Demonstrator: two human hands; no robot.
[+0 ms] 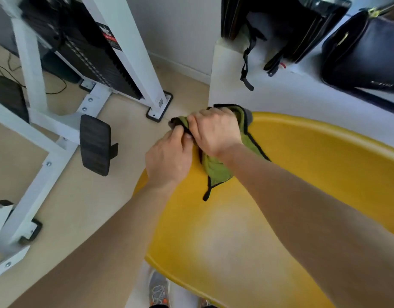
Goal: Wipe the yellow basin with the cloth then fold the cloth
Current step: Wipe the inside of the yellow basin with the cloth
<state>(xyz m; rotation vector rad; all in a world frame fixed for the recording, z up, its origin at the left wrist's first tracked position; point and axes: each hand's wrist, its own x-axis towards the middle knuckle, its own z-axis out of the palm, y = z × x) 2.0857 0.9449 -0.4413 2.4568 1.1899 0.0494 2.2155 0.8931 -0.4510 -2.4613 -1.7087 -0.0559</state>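
Note:
A large yellow basin (pixel 314 174) fills the lower right, its inside facing me. Above its left rim hangs a green cloth (pixel 216 170) with black edging, bunched up, one corner dangling down into the basin. My left hand (pixel 169 156) pinches the cloth's left end at its black edge. My right hand (pixel 216 130) grips the cloth from above, fingers curled over the top of it. Both hands touch each other over the basin's left edge. Much of the cloth is hidden under my right hand.
A white metal exercise machine frame (pixel 58 134) with black weight stack (pixel 91 52) and black foot pads (pixel 95 144) stands on the beige floor at left. A white ledge (pixel 280 94) behind the basin carries dark bags (pixel 367 54). My shoe (pixel 158 290) shows at the bottom.

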